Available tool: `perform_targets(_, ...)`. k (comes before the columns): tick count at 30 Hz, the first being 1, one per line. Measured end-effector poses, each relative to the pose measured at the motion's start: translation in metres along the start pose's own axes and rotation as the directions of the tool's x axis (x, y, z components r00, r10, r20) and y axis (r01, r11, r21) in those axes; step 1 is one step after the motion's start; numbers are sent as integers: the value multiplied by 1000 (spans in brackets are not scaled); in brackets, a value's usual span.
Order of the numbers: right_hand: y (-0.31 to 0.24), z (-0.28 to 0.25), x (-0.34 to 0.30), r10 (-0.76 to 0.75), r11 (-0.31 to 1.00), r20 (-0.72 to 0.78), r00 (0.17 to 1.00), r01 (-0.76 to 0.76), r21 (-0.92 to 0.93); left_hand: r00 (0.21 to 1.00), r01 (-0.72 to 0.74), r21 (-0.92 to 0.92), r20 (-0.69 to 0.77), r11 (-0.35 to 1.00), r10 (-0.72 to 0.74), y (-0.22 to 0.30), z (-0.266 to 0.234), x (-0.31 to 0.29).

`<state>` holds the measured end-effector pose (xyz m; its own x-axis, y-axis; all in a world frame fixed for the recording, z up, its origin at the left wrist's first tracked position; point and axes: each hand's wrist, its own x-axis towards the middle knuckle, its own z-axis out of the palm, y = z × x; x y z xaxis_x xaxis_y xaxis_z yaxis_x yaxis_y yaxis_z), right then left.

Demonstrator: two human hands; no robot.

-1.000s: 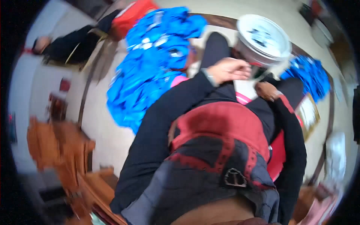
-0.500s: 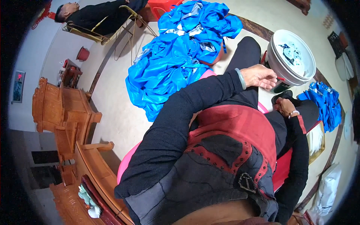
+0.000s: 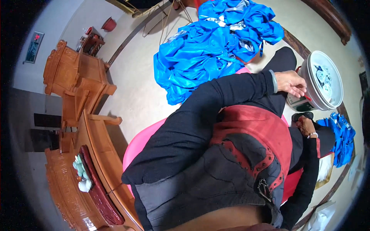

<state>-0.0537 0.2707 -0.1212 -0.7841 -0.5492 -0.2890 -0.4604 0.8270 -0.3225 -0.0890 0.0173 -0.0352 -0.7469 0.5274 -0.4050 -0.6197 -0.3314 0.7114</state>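
Observation:
My left hand [image 3: 291, 82] is above my thigh, beside a white bucket [image 3: 308, 90], with its fingers curled together. A thin red piece [image 3: 307, 97] shows at its fingertips, against the bucket's side; whether the fingers grip it I cannot tell. My right hand [image 3: 305, 126] rests low between my legs, near the black shoe, its fingers curled in. Whatever it may hold is hidden. On top of the bucket sits a pale round tub [image 3: 336, 77] with small dark and white bits in it.
A big heap of blue and silver fabric [image 3: 200, 57] lies ahead to the left. More blue fabric [image 3: 341, 138] is at the right. Carved wooden furniture [image 3: 77, 73] stands at the left. A pink seat [image 3: 140, 142] is under me, and a white bag [image 3: 322, 215] lies lower right.
The view has turned, so the fabric heap, bucket and hands appear farther right and lower. The person on the chair has mostly left the picture. Both hands keep much the same curled pose.

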Motion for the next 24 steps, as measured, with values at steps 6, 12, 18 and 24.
perform_targets(6, 1, -2, -4, -8, 1000, -29, 1000, 9, 28, 990, -104, 141, 106, 984, 90, 25, -20, -50)
perform_targets(12, 10, 0, -3, -14, 1000, -39, 999, 13, -16, 882, -133, 916, -65, 380, 466, 117, -98, -176)
perform_targets(18, -3, -7, 0, 7, 1000, 18, 1000, -7, 25, 664, 483, 873, -314, -68, 679, 181, -249, -271)
perform_targets(24, 1, -3, -4, 28, 1000, 8, 1000, -28, 2, 915, 218, 905, -59, -365, 400, 106, -239, -248)
